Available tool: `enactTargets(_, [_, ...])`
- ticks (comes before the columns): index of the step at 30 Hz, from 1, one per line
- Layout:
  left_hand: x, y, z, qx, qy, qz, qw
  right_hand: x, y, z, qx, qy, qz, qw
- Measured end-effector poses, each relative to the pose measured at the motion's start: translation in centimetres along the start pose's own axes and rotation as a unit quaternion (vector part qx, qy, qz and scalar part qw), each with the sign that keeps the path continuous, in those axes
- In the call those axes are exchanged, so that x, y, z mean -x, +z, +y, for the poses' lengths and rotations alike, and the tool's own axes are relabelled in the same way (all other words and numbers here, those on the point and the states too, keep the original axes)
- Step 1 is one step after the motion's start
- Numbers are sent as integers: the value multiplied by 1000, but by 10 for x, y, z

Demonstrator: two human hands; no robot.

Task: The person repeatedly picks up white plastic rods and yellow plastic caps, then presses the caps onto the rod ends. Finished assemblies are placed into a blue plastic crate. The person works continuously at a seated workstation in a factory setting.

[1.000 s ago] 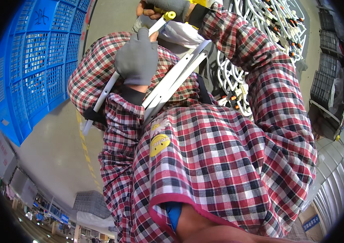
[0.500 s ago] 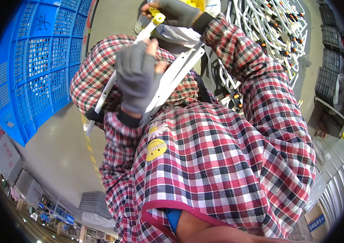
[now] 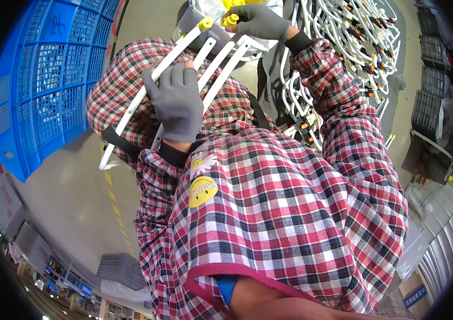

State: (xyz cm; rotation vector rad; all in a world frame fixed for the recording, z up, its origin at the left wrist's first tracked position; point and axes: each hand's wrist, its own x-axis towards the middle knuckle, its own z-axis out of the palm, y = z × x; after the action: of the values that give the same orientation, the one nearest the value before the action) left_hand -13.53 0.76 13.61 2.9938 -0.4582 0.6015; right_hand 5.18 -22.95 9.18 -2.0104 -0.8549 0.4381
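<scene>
Two gloved hands work one white plastic frame point(image 3: 184, 80) of parallel bars, which lies slanted across the person's lap from about 7 o'clock up toward 12 o'clock. The left hand point(image 3: 176, 104), in a grey glove, is wrapped around the bars near their middle, fingers curled over the top bar and thumb on the far side. The right hand point(image 3: 258, 21), also grey-gloved, sits at 12 o'clock, its fingers pressed together on a small yellow cap point(image 3: 230, 20) at the tip of one bar; a second yellow cap point(image 3: 205, 23) sits on the neighbouring bar end just beside it. Red plaid sleeves and a plaid apron fill the centre. A blue lattice crate point(image 3: 34, 80) stands at 9 o'clock on the floor, and a heap of white frames point(image 3: 354, 37) with orange and black tips lies at 1 o'clock
</scene>
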Motion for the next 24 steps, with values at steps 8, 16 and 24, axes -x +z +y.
enactTargets(8, [-9, 16, -16, -44, -65, -19, 997, -26, 3, -28, 123, -182, -79, 972])
enactTargets(16, [-10, 15, -12, -32, -69, 2, 997, -42, -8, -47, 271, -184, -113, 938])
enactTargets(24, [-14, 11, 5, 14, -82, 38, 996, -35, -8, -55, 212, -238, -148, 936])
